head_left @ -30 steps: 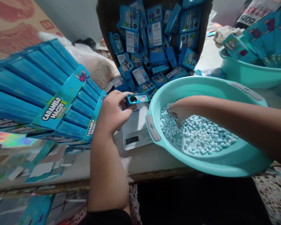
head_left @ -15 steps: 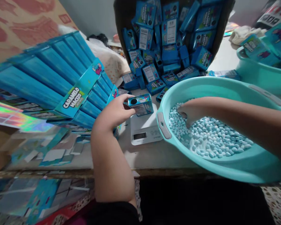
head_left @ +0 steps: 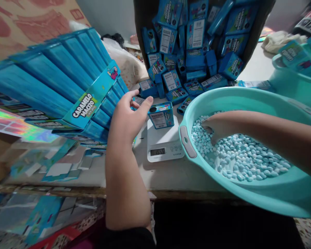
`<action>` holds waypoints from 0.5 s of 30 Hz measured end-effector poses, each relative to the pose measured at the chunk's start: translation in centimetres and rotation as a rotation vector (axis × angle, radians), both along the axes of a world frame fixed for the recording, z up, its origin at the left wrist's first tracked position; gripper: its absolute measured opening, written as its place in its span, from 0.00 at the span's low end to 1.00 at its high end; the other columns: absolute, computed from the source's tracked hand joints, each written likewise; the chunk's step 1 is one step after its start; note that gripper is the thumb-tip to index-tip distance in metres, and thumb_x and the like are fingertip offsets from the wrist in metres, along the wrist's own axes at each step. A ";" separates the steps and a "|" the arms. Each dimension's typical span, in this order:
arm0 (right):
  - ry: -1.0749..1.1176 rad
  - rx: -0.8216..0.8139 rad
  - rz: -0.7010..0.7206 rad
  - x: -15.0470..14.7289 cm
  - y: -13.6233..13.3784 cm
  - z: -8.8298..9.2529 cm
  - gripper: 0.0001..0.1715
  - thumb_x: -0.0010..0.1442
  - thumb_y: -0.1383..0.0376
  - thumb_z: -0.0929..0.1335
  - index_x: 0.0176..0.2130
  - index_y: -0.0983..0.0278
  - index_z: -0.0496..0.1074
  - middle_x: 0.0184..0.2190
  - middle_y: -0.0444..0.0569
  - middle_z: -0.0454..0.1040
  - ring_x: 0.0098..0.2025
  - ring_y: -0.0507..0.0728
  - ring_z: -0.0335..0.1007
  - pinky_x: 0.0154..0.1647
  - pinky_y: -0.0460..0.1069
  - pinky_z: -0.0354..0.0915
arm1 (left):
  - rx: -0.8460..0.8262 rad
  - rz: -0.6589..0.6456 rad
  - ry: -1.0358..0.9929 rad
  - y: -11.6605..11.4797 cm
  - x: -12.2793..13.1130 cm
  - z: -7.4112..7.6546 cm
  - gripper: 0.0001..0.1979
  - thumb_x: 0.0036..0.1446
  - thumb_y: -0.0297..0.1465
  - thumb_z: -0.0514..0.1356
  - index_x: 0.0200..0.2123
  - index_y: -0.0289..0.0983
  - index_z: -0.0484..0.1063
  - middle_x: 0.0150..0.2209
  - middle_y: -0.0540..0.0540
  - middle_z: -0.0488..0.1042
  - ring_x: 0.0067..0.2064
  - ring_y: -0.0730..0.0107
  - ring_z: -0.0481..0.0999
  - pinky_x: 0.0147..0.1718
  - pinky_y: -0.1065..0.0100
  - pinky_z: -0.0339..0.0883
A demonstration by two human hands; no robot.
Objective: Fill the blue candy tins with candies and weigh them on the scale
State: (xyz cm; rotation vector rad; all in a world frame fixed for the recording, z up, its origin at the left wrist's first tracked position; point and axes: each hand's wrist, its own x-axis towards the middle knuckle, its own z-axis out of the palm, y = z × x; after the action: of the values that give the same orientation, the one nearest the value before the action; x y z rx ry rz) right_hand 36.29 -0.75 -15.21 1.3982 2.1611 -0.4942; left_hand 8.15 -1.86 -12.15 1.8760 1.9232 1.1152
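One glossy blue, rectangular card-like box (head_left: 161, 117) is standing on one white plastic scale (head_left: 155, 139), its long axis running left to right, just right of the nearer left hand (head_left: 131, 116), which is hovering with thumb and fingers parted; the right hand (head_left: 219, 125) is resting among countless pale-blue rounded candies (head_left: 241, 157) in one turquoise plastic basin (head_left: 248, 97), its grip hidden.

rear right: crumpled pale cloth (head_left: 281, 42) | rear left: whitish plastic bag (head_left: 123, 57) | behind it: dark bundle (head_left: 116, 39), perhaps plastic
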 end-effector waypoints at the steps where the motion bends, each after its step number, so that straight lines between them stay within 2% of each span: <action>1: -0.026 -0.002 0.004 0.0 0.0 -0.2 0.18 0.48 0.58 0.78 0.32 0.60 0.68 0.28 0.46 0.72 0.28 0.58 0.66 0.26 0.52 0.56 | 0.021 0.009 -0.013 0.0 0.0 0.0 0.27 0.59 0.49 0.63 0.55 0.39 0.74 0.38 0.44 0.75 0.41 0.61 0.75 0.43 0.60 0.71; 4: -0.048 -0.002 0.006 0.1 0.2 -0.6 0.19 0.48 0.58 0.78 0.32 0.60 0.67 0.29 0.47 0.72 0.30 0.59 0.67 0.27 0.52 0.56 | 0.042 0.009 -0.020 0.1 0.1 -0.1 0.23 0.61 0.48 0.62 0.52 0.39 0.75 0.38 0.45 0.76 0.41 0.62 0.75 0.42 0.62 0.71; 8: -0.050 -0.020 -0.021 0.0 0.2 -0.7 0.20 0.49 0.57 0.78 0.35 0.60 0.68 0.30 0.47 0.72 0.30 0.59 0.67 0.28 0.52 0.57 | -0.015 -0.017 0.031 0.2 0.1 -0.2 0.21 0.61 0.50 0.60 0.45 0.40 0.76 0.38 0.45 0.77 0.43 0.60 0.75 0.44 0.62 0.70; 12: -0.054 -0.012 -0.031 0.0 0.2 -0.5 0.21 0.49 0.57 0.78 0.37 0.60 0.69 0.32 0.47 0.73 0.30 0.57 0.66 0.29 0.52 0.57 | -0.098 -0.051 0.039 0.2 -0.3 -0.3 0.29 0.63 0.59 0.50 0.34 0.41 0.74 0.31 0.45 0.74 0.37 0.60 0.74 0.37 0.61 0.69; 15: -0.076 -0.018 -0.027 0.1 0.2 -0.4 0.20 0.50 0.56 0.77 0.37 0.60 0.69 0.33 0.47 0.74 0.30 0.58 0.67 0.29 0.52 0.57 | -0.108 -0.041 0.036 0.3 -0.9 -0.7 0.33 0.62 0.62 0.45 0.35 0.41 0.73 0.31 0.45 0.74 0.34 0.60 0.74 0.33 0.60 0.68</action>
State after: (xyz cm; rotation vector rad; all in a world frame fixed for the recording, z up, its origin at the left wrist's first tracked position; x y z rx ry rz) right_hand 36.39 -0.58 -15.61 1.4148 2.0754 -0.4626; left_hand 7.29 -1.60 -12.80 1.8807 1.9143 0.9530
